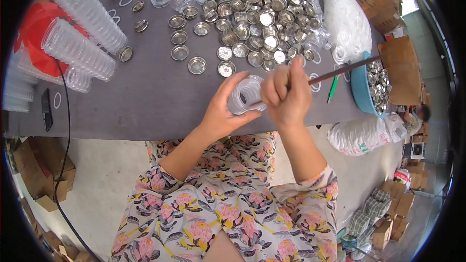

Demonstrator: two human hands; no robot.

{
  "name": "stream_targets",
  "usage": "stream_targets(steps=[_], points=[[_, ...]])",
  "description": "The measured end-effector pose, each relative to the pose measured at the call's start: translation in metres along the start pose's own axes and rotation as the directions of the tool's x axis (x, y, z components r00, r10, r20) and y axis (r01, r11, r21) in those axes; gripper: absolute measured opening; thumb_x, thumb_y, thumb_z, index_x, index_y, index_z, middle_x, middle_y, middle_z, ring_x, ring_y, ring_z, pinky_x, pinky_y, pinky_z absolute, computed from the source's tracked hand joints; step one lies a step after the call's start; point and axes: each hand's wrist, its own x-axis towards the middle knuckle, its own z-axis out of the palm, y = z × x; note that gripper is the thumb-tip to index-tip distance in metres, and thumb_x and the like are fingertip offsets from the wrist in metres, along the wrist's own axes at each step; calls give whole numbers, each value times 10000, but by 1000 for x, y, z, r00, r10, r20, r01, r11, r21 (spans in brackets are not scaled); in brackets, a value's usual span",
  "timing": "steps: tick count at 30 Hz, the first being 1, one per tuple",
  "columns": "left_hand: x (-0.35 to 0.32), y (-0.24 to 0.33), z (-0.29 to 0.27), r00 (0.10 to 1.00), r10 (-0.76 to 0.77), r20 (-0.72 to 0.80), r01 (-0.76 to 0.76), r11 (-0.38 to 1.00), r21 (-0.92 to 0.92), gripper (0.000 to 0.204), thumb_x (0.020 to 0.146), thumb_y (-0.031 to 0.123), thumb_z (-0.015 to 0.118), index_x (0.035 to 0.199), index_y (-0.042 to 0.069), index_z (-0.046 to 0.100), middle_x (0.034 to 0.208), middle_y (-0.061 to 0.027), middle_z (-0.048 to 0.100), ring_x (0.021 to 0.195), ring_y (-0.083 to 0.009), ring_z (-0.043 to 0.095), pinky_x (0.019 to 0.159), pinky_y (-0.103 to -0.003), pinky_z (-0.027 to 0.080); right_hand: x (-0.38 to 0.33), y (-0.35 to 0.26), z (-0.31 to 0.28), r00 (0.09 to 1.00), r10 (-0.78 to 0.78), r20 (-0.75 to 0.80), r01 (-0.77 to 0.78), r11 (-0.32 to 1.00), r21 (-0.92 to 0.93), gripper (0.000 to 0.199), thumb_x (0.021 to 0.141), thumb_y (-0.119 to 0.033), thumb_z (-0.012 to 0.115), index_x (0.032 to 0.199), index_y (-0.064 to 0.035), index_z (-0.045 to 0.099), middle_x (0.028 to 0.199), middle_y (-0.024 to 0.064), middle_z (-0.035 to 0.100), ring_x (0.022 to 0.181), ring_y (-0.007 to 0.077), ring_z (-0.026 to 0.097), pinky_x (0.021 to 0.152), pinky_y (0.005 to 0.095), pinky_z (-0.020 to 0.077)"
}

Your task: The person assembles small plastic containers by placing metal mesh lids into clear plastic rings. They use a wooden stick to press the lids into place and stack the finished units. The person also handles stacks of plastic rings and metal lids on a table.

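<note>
My left hand (pixel 224 109) is wrapped round a clear plastic cup-like stack of rings (pixel 238 101), tilted with its mouth toward my right hand. My right hand (pixel 289 92) is a fist round a thin dark brown stick (pixel 335 73). One end of the stick points into the clear piece, while the other sticks out to the right toward a blue basin. Just beyond my hands lie round silver metal lids (pixel 197 65), some with perforated faces (pixel 226 68). Past them rises a large heap of the same metal pieces (pixel 262 18).
Stacks of clear plastic cups (pixel 80 51) lie at the left by a red bag (pixel 36 31). At the right are the blue basin (pixel 361 90) of metal pieces, a green cutter (pixel 333 89) and a clear bag of white rings (pixel 345 19). A black cable (pixel 66 116) hangs over the left edge.
</note>
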Motion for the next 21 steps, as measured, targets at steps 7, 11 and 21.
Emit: stream_targets(steps=[7,11,21], points=[[2,5,-3,999,17,33,-19,998,55,840,649,114,802,1343,1,342,1296,-121,455,1208,-215,441,1014,-352,344,25,-9,0,984,-82,156,130,936,-328,557,989,-357,339,497,-99,303,425,-16,297,381,80,292,379,236,202],[2,-2,-1,1000,19,21,-20,999,25,841,656,107,798,1346,-4,332,1301,-127,447,1222,-216,427,1019,-353,338,17,-18,-2,984,138,111,-106,961,-255,548,985,-356,355,504,-94,320,430,-11,318,375,79,295,368,235,201],[-2,-9,1,1000,17,-13,-18,999,-51,796,661,151,800,1321,8,378,1282,-137,463,1191,-236,454,997,-353,359,22,-4,-1,993,-102,50,114,923,-369,575,979,-382,369,480,-102,311,426,-9,325,369,84,293,360,242,186]])
